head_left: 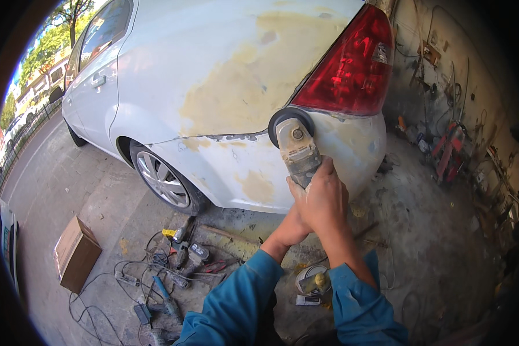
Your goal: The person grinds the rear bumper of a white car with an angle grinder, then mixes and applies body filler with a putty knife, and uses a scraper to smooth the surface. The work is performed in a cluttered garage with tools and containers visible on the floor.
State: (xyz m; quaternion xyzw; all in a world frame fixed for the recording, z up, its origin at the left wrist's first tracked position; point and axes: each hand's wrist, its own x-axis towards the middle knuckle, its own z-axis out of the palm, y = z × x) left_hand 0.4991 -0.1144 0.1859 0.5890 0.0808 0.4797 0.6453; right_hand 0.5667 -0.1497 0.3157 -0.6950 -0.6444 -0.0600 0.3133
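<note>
An angle grinder [299,151] with a dusty body and a round black disc [275,128] is in both my hands. My right hand [324,199] wraps round its body from above. My left hand [294,226] is closed round its rear end, close against the right, with most of its fingers hidden. The disc is at the seam below the red tail light [352,69], against the rear corner of a white car [155,75]. Yellowish filler patches [236,95] cover the rear panel, and more filler shows on the bumper [230,184].
Power tools [181,259] and tangled cords [124,277] lie on the floor at lower left, beside a cardboard box [78,254]. A round tin [313,281] stands between my forearms. Clutter [450,150] lines the wall at right. The car's rear wheel [162,179] is at left.
</note>
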